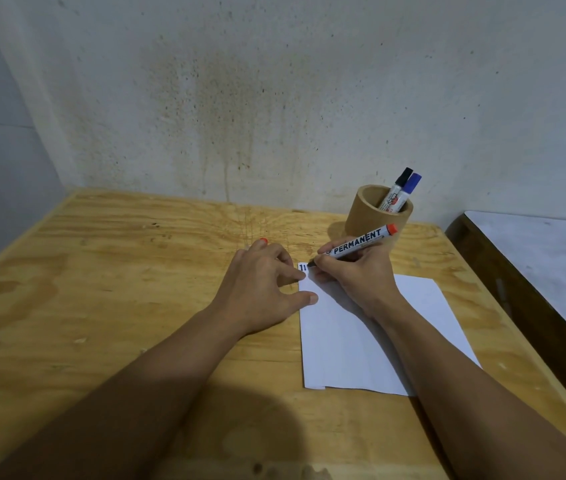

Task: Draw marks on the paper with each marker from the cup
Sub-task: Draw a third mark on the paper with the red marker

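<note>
A white sheet of paper point(361, 341) lies on the wooden table point(118, 271). My right hand point(354, 275) grips a white marker point(357, 241) labelled PERMANENT, with a red end. Its dark tip touches the paper's far left corner, beside two short dark marks point(303, 267). My left hand point(264, 285) rests on the paper's left edge, thumb and forefinger pressing on it. A small red cap point(263, 240) sticks out from its far fingers. Behind the right hand stands a brown round cup point(361, 216), which holds a black-capped marker point(399, 187) and a blue-capped marker point(412, 185).
A stained wall rises just behind the table. A dark wooden bench with a pale top point(534, 258) stands to the right, apart from the table's right edge. Bare wood stretches to the left of my left hand.
</note>
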A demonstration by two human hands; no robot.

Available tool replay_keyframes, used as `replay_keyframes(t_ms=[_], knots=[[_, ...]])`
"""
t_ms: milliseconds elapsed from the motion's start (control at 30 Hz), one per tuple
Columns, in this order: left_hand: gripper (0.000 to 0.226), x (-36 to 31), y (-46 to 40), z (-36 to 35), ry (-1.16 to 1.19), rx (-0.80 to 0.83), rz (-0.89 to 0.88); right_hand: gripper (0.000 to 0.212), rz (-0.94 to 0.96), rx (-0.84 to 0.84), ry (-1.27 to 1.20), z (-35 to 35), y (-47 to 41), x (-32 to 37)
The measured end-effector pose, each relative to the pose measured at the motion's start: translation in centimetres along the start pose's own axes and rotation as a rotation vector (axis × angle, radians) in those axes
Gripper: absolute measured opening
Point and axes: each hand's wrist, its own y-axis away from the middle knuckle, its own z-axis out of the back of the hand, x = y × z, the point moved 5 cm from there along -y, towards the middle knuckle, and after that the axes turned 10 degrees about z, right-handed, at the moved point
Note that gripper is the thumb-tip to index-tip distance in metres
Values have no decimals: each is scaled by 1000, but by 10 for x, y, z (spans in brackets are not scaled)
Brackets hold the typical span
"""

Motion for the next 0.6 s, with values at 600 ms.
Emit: replay_keyframes(t_ms=[600], knots=[[41,-1,3,0,-11,-11,-5,5,42,62,36,-2,-1,-2]])
